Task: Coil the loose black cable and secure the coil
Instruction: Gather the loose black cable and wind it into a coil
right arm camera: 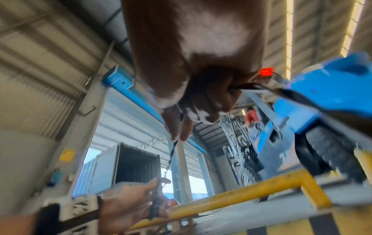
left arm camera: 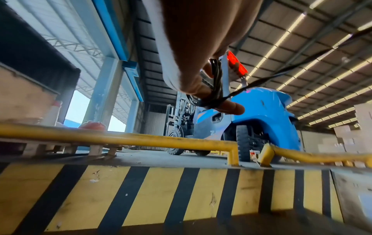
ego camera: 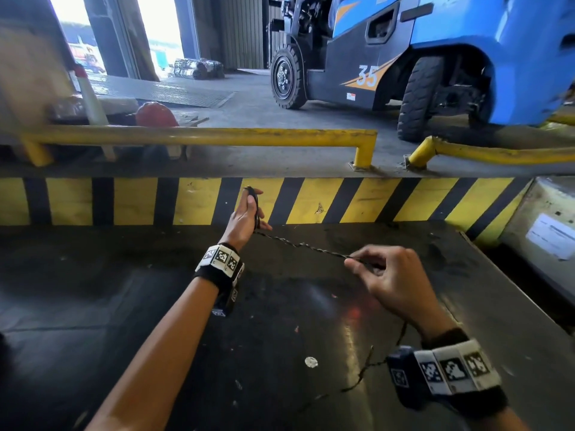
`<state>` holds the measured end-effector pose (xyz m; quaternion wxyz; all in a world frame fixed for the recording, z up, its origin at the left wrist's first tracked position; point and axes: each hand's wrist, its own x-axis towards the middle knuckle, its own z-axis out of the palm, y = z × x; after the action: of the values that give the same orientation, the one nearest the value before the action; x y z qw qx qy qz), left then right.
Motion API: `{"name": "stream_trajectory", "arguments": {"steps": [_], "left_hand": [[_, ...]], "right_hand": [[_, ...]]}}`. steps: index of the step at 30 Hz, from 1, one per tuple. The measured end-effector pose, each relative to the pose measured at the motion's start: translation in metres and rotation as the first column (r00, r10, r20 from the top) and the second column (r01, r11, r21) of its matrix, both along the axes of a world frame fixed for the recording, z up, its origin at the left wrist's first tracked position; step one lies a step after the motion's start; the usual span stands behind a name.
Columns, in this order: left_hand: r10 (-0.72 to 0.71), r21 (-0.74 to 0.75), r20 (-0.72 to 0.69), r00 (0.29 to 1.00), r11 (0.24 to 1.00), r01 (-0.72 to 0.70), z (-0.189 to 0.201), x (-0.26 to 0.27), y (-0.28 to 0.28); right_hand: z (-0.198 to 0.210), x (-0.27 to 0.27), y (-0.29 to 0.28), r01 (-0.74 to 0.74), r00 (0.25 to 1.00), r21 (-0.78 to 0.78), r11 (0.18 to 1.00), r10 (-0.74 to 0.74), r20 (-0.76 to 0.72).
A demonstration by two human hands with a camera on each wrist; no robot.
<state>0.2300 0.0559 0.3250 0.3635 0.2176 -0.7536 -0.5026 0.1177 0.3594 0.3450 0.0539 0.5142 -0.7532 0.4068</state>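
Head view: the left hand is raised edge-on at about 12 o'clock from the left wrist, above a dark platform. Several turns of the cable are wound between its thumb and little finger, and those loops lie across the palm side. From the coil, a twisted run of cable slopes toward 4 o'clock to the right hand, held clear of the platform.

The right hand pinches the cable between thumb and forefinger, its other fingers curled loosely beneath. Behind that hand the loose tail drops past the wrist and trails across the platform toward 7 o'clock.

Left wrist view shows the loops bunched tightly, hooked round one finger that sticks out to 3 o'clock; the strand leaves toward 2 o'clock. How far the remaining fingers are bent I cannot tell.

Right wrist view is blurred, but the fingertips close on the strand, which runs down toward 6 o'clock to the left hand.

Beyond the platform at 12 o'clock stands a yellow-and-black striped kerb, then a yellow rail. A blue forklift is parked at 1 o'clock, and a red helmet lies at 11 o'clock.
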Motion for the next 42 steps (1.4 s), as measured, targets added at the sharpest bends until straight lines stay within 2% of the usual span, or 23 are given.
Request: {"name": "stream_trajectory", "arguments": {"steps": [5,8,12,14,16,20,23,25,27,30,33,35,38,40,42], "left_hand": [[0.023,-0.066,0.136,0.99,0.998,-0.014,-0.015,0.0,0.008],[0.044,-0.114,0.188,0.981,0.993,-0.023,-0.018,0.002,0.007],[0.036,-0.237,0.281,0.959,0.971,0.033,-0.017,0.001,0.012],[-0.01,-0.247,0.344,0.939,0.964,0.101,-0.018,-0.001,0.016],[-0.08,-0.221,0.391,0.917,0.959,0.177,-0.02,-0.002,0.023],[-0.234,-0.119,0.429,0.872,0.943,0.311,-0.024,0.002,0.054],[-0.457,0.039,0.319,0.831,0.882,0.47,-0.024,0.012,0.088],[-0.574,0.157,0.202,0.793,0.819,0.552,-0.022,0.021,0.106],[-0.628,0.219,0.135,0.766,0.773,0.595,-0.017,0.03,0.123],[-0.694,0.266,0.042,0.719,0.701,0.661,-0.008,0.043,0.144],[-0.726,0.296,-0.103,0.68,0.631,0.717,0.002,0.052,0.154],[-0.719,0.305,-0.202,0.664,0.598,0.741,0.011,0.056,0.152],[-0.674,0.313,-0.293,0.678,0.603,0.734,0.026,0.054,0.142],[-0.652,0.292,-0.339,0.679,0.613,0.734,0.037,0.049,0.133],[-0.629,0.276,-0.393,0.67,0.615,0.739,0.047,0.044,0.128]], "right_hand": [[0.009,-0.018,-0.009,0.116,0.967,-0.001,0.993,-0.113,-0.227],[0.006,-0.029,-0.016,0.103,0.958,-0.015,0.995,-0.103,-0.266],[0.008,-0.03,-0.025,-0.009,0.998,-0.12,0.993,0.001,-0.067],[0.02,-0.026,-0.029,-0.052,0.996,-0.146,0.988,0.062,0.059],[0.037,-0.026,-0.033,-0.085,0.971,-0.144,0.986,0.115,0.211],[0.078,-0.039,-0.045,-0.106,0.862,-0.151,0.983,0.167,0.479],[0.102,-0.054,-0.054,-0.204,0.852,-0.098,0.974,0.226,0.472],[0.11,-0.063,-0.062,-0.211,0.902,-0.031,0.977,0.207,0.379],[0.107,-0.069,-0.075,-0.158,0.956,0.038,0.987,0.143,0.257],[0.082,-0.078,-0.096,-0.137,0.983,0.193,0.972,0.109,0.145],[0.044,-0.077,-0.102,-0.169,0.977,0.34,0.925,0.113,0.179],[0.016,-0.067,-0.096,-0.305,0.931,0.309,0.901,0.213,0.298],[-0.028,-0.051,-0.092,-0.434,0.816,0.133,0.891,0.327,0.476],[-0.045,-0.036,-0.094,-0.389,0.746,-0.028,0.921,0.332,0.577],[-0.054,-0.017,-0.096,-0.286,0.592,-0.214,0.934,0.348,0.727]]}}
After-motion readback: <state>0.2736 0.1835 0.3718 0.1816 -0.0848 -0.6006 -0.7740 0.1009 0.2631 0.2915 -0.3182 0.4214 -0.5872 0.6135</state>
